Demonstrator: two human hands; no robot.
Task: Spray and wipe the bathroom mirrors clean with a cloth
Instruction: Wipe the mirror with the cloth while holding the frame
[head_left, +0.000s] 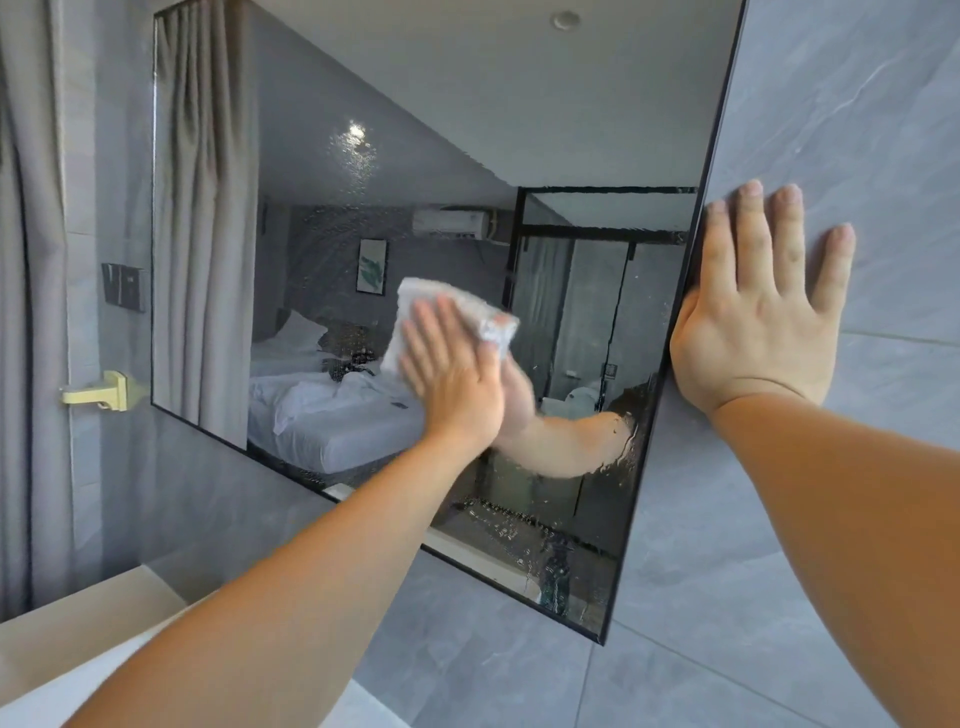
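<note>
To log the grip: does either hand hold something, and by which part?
Nothing is gripped. The left hand presses the cloth, its lower part, onto the mirror; the right hand rests on the wall.

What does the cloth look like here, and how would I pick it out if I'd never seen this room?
Find the large dark-framed mirror on the grey tiled wall. Near its middle, the left hand presses flat on a folded white cloth against the glass. It is the only white thing lying on the mirror; the other white shapes are bedding reflected in it.
</note>
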